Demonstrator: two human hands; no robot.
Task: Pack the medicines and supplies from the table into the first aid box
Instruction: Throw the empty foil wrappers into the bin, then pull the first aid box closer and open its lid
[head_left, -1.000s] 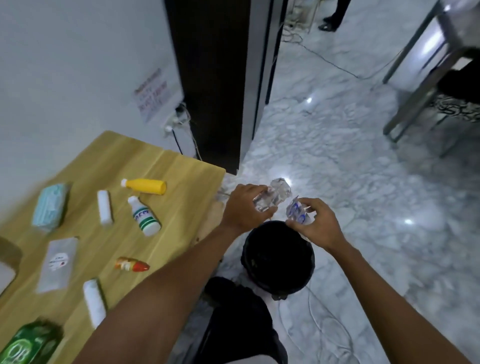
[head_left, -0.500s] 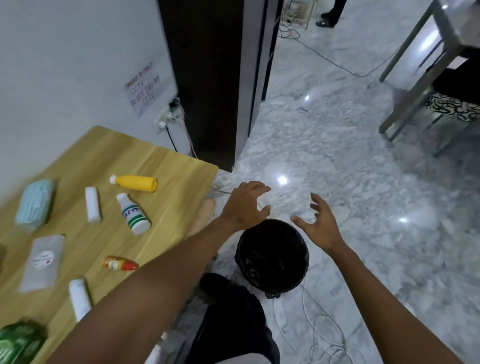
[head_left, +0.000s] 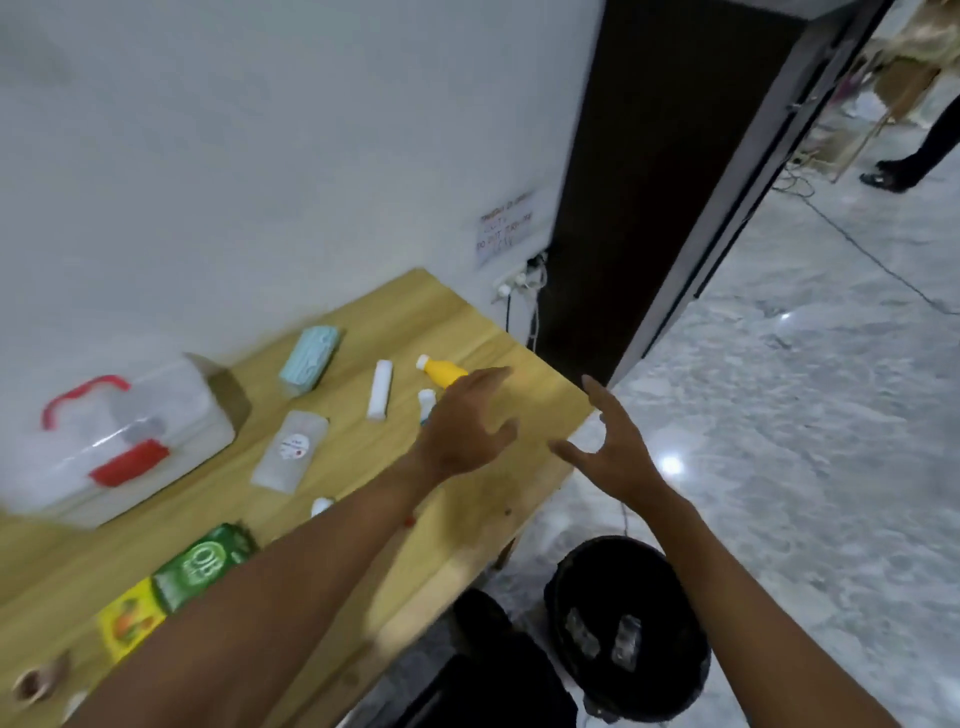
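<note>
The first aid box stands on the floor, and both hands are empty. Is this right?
No: the head view shows the first aid box on the wooden table, not the floor. The left hand and right hand are indeed empty.

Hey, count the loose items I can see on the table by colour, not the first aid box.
White: 3, roll, white bottle, roll end
Yellow: 2, yellow bottle, packet
Green: 1, box
Teal: 1, mask pack
Clear: 1, pouch
Brown: 1, blurred object
Total: 9 in view; more may be hidden.
</note>
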